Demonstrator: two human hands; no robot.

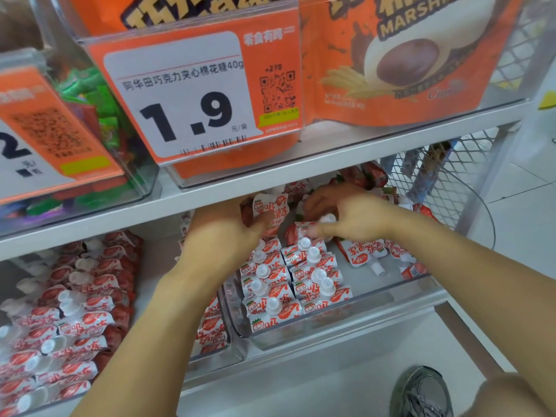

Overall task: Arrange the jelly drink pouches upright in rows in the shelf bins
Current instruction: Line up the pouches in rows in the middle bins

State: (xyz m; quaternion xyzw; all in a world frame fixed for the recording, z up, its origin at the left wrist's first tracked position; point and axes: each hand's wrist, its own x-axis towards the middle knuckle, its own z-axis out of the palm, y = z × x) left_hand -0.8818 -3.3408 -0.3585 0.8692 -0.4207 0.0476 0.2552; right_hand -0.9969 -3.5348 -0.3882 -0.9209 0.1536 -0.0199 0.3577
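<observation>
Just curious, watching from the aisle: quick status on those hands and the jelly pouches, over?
Left hand grips one pouch. Right hand pinches another pouch. Two upright rows fill the bin's front; loose pouches lie alongside.

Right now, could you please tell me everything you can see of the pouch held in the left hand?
The pouch is a small, glossy-looking white packet with red strawberry artwork, red lettering and a dark red side. It is held above the back of the clear bin, beyond the upright rows, tilted. The left hand grips it from below, fingers curled over its lower edge. Its cap is not visible.
</observation>
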